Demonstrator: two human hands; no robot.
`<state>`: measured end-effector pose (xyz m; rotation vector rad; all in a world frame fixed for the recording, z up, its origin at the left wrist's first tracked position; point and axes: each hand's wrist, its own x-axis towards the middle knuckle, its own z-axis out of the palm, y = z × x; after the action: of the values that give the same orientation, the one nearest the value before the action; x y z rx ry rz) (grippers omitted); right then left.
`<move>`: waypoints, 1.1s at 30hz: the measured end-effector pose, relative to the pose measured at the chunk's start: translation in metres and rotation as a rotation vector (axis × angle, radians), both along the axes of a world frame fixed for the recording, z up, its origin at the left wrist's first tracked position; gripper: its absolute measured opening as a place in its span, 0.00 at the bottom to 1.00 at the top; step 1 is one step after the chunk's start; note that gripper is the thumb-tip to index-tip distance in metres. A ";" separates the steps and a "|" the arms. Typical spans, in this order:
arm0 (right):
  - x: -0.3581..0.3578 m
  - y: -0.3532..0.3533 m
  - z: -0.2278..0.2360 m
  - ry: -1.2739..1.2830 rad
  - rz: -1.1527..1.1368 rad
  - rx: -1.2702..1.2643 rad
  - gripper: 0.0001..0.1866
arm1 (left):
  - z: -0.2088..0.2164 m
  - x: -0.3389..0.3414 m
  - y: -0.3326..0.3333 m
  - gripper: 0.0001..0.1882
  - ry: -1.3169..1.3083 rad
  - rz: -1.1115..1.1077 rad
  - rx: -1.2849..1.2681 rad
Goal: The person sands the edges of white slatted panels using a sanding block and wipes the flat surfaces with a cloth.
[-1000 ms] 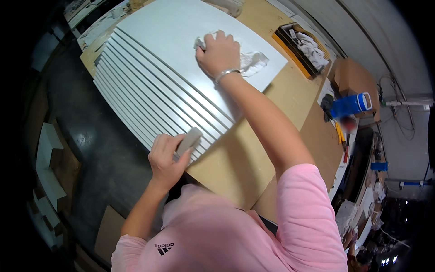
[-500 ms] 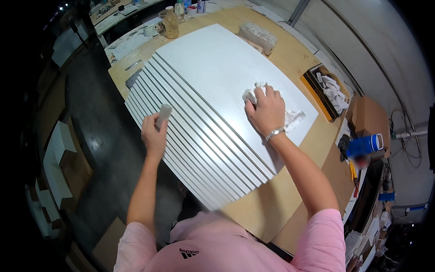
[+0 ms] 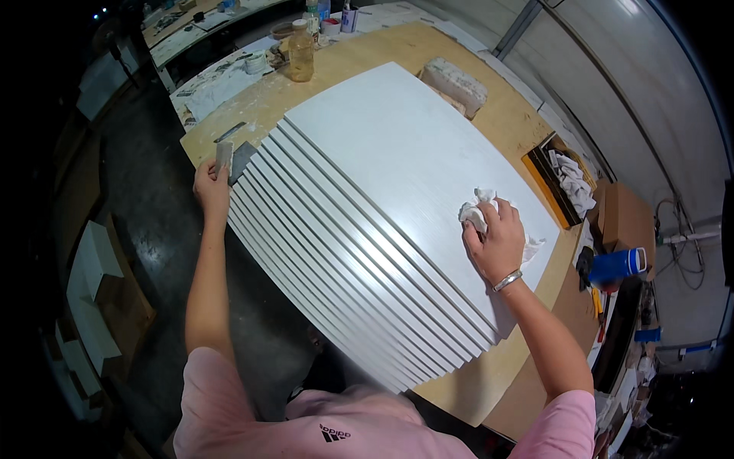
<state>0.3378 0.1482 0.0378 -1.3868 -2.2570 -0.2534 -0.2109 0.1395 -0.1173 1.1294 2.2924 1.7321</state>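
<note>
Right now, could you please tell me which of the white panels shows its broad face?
The top panel, where the right hand holds a white cloth; the other panels, fanned out beneath it, show only narrow strips to its left.

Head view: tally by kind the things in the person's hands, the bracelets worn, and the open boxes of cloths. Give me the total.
Grey block, in the left hand: 1
White cloth, in the right hand: 1
Silver bracelet: 1
Open box of cloths: 1
Total: 4
</note>
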 end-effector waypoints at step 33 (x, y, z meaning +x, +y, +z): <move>0.003 -0.005 -0.002 -0.006 -0.040 -0.041 0.16 | 0.069 0.428 -0.286 0.16 0.224 -0.526 0.058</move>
<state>0.3404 0.1432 0.0361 -1.4550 -2.2529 -0.2259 0.2168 -0.1464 -0.0483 1.8131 1.8080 1.5311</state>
